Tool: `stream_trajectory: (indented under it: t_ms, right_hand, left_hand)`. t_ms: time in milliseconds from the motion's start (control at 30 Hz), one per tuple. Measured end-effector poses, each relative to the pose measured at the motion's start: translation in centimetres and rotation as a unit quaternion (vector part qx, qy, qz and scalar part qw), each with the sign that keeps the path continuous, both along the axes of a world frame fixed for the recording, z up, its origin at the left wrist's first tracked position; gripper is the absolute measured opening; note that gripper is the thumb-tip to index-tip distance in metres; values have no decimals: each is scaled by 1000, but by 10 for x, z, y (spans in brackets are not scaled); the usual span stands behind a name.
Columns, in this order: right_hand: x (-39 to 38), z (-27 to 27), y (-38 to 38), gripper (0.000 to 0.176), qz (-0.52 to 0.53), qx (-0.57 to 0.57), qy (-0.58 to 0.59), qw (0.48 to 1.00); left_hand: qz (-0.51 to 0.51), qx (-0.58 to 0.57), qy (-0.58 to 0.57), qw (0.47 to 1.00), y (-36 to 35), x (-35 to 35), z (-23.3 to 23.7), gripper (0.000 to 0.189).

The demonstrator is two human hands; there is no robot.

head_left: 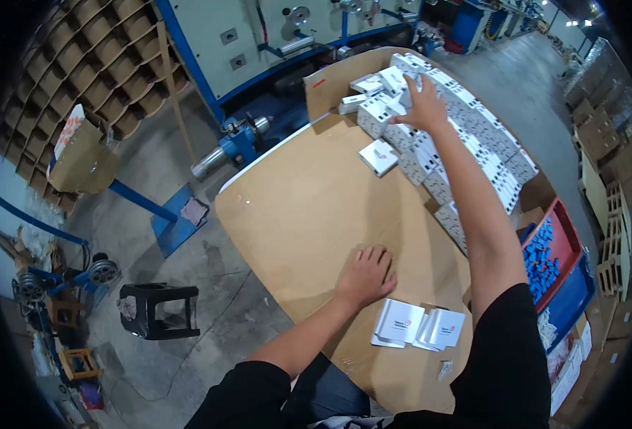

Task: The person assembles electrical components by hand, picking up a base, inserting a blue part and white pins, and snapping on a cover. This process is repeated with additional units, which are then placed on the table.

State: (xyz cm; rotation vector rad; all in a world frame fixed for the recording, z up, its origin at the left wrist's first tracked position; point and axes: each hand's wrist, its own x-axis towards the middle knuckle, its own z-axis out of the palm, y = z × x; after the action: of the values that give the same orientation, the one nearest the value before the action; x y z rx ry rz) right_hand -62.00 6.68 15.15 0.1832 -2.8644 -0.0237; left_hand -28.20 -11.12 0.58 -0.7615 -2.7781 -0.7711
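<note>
My right hand [423,106] reaches over the stacked white boxes [473,114] at the back right of the cardboard-covered table [294,200]. Its fingers are spread, with the fingertips over the boxes; whether they touch one is unclear. My left hand [368,275] rests on the cardboard, fingers apart, with nothing in it. Just right of it and nearer to me lie flat white packets [400,322] with a small logo, in two overlapping piles. One white box [379,156] lies apart from the stacks, on their left side.
At the right edge, a red tray [563,236] holds small blue pieces [541,261], beside a blue tray [577,300]. A black stool [160,312] stands on the floor at left. Behind the table is a machine [241,136] with a metal roller.
</note>
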Motion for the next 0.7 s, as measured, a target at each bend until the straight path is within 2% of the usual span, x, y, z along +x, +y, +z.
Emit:
stream_trajectory:
  t_ms: [67, 167, 267, 333, 367, 400, 500, 533, 633, 667, 700]
  right_hand:
    - [-26, -6, 4, 139, 0, 30, -41, 999]
    - [-43, -4, 10, 141, 24, -1, -98, 995]
    - [-55, -6, 23, 137, 16, -9, -147, 989]
    - [-67, -10, 35, 126, 64, -64, -143, 986]
    - [-69, -12, 40, 111, 81, -87, -121, 986]
    - [-73, -15, 43, 111, 79, -90, -124, 985]
    - [-70, -28, 54, 91, 49, -55, -26, 997]
    - [-67, -33, 56, 91, 47, -57, -31, 997]
    - [-66, -47, 77, 76, 93, -120, 97, 984]
    - [-56, -44, 80, 76, 90, -119, 92, 985]
    - [-41, -37, 82, 74, 107, -136, 136, 975]
  left_hand:
    - [-7, 25, 6, 1000, 0, -1, -1, 39]
    - [-13, 8, -3, 1000, -4, -4, 2, 40]
    - [-21, 8, -8, 1000, -4, -6, 2, 42]
    - [-21, -7, -14, 1000, -5, -7, 1, 43]
    - [-22, -8, -16, 1000, -4, -8, 1, 43]
    - [-20, -9, -12, 1000, -4, -8, 1, 43]
    - [-21, -15, -19, 1000, -4, -6, 1, 44]
    - [-18, -17, -20, 999, -3, -7, 1, 44]
    - [-13, -11, -25, 1000, -2, -7, -2, 45]
    - [-16, -9, -30, 999, -2, -8, -2, 45]
    - [-17, -7, -28, 999, -2, -7, -1, 45]
